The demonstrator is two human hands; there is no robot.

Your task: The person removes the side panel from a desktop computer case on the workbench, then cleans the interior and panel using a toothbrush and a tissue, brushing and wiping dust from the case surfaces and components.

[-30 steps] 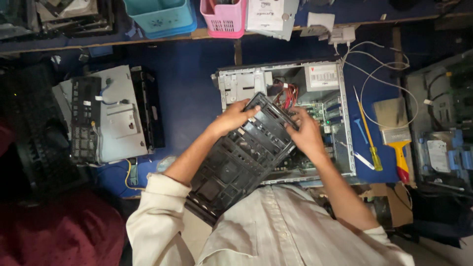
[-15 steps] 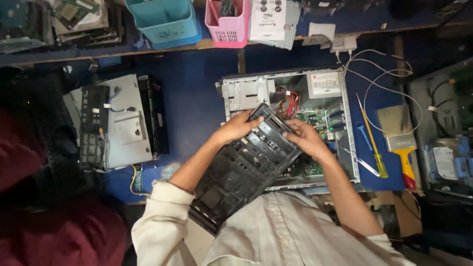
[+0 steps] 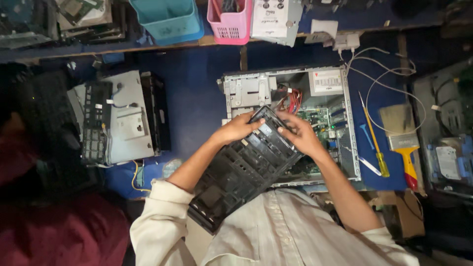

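both forearms extended forward and converging, cream sleeves pushed up to the elbows, left hand fingers curled in a grip, right hand fingers spread and clamped, wrists slightly bent inward

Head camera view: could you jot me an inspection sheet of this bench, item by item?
Surface: blue bench top, crowded.
Job's things: black plastic panel held tilted over the open computer case.
Clutter: yellow-handled screwdriver, paintbrush, second dismantled unit.
Hands: left hand and right hand both grip the panel's far end.
Cables: white cables looped right of the case; red wires inside it.
Surroundings: teal bin and pink basket at the back edge; another person in dark red at left.
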